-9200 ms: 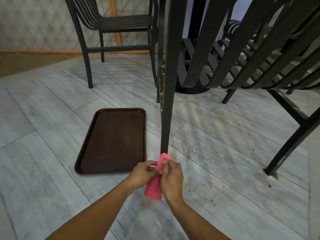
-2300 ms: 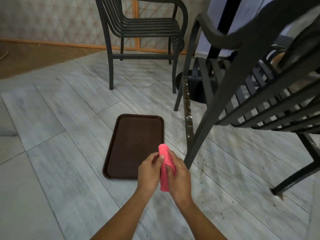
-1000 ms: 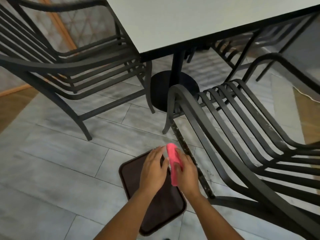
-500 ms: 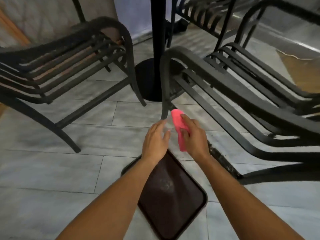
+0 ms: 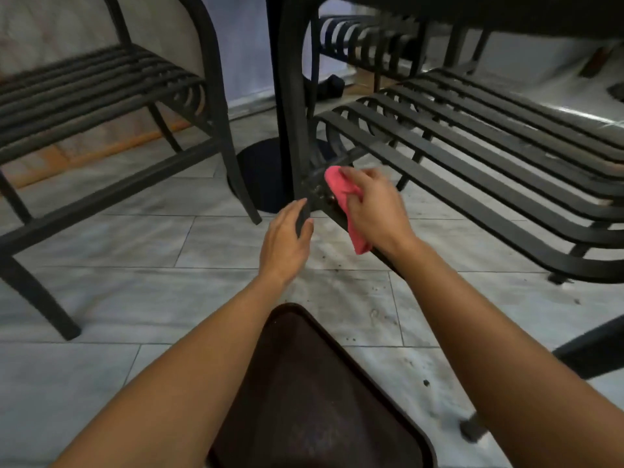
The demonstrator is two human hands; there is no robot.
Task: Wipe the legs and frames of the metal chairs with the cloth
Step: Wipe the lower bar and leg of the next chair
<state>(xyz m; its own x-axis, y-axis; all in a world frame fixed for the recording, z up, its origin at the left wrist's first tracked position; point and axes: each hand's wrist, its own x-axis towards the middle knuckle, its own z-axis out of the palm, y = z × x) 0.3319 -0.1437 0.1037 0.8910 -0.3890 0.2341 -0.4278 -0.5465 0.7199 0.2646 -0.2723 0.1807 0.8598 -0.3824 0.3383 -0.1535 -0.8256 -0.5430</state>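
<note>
Looking down from a head-worn camera, two bare forearms reach forward over a pale grey tiled floor [image 5: 141, 288] toward dark metal furniture. The right hand [image 5: 374, 211] is closed around a pink cloth [image 5: 341, 194], fingers curled over it and pressing it against the lower frame bar [image 5: 329, 206] of a black slatted chair [image 5: 472, 146] on the right side of the view. One end of the cloth sticks up above the fingers and the other hangs below the heel of the hand. The bar beneath the cloth looks spotted with grime near the corner where it meets the chair's upright leg [image 5: 293, 106]. The left hand [image 5: 287, 241] is just beside the right, empty, fingers loosely spread, its fingertips at or very near the foot of that same leg; whether they actually touch the metal cannot be told. Behind the leg stands a dark table pedestal with a round black base [image 5: 260, 177] on the floor. A second black slatted chair [image 5: 101, 106] stands to the left, well apart from the hands. A dark brown tray [image 5: 314, 393] lies flat on the floor at the bottom of the view, between the two forearms. Small dark crumbs [image 5: 425, 383] are scattered over the tiles below the right chair.
</note>
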